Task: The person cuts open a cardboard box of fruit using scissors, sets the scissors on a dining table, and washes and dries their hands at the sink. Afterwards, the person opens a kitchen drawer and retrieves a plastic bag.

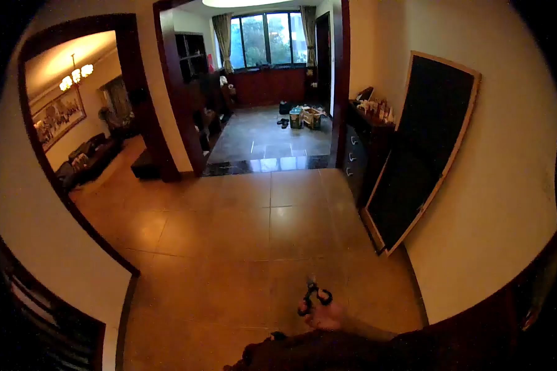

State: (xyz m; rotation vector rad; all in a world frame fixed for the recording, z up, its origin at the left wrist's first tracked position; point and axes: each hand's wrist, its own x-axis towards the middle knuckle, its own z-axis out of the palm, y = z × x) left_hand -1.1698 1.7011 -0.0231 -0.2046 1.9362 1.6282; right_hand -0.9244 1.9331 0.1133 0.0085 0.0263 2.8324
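Note:
Low in the view, my right hand [325, 318] is closed around a pair of scissors [312, 289] with dark loop handles. The blades point forward, away from me, and look blurred against the tiled floor [229, 229]. A dark sleeve [328, 352] covers part of the lower edge. Beside it shows a small dark shape [277, 336] that I cannot make out. My left hand does not show.
A tall framed black board [424, 148] leans against the right wall, beside a dark drawer cabinet [356, 154] with small items on top. Ahead, a wide doorway opens onto a grey-floored room with boxes [312, 117]. Through the left doorway stands a dark sofa [90, 157].

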